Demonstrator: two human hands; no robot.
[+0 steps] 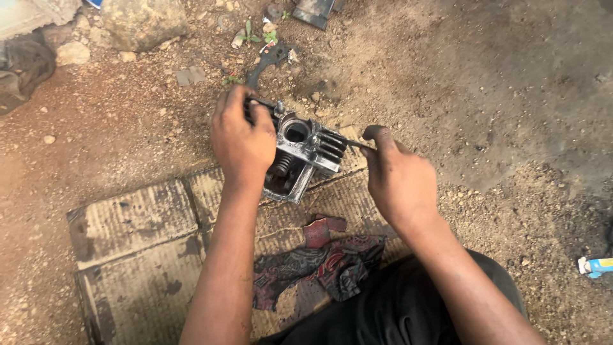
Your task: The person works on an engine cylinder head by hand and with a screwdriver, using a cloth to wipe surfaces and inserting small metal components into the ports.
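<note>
A dirty metal engine cylinder head (303, 153) with cooling fins, a round port and a visible valve spring rests on flattened cardboard (137, 223) on the ground. My left hand (242, 140) grips its left side, fingers curled over the top edge. My right hand (399, 182) is closed on a thin metal tool (354, 144) whose tip touches the finned right side of the head.
A patterned red and dark rag (322, 262) lies on the cardboard near my knee. A flat dark spanner (265, 61) lies on the dirt behind the head. Rocks (137, 22) sit at the top left, a small blue and white tube (595, 265) at the right edge.
</note>
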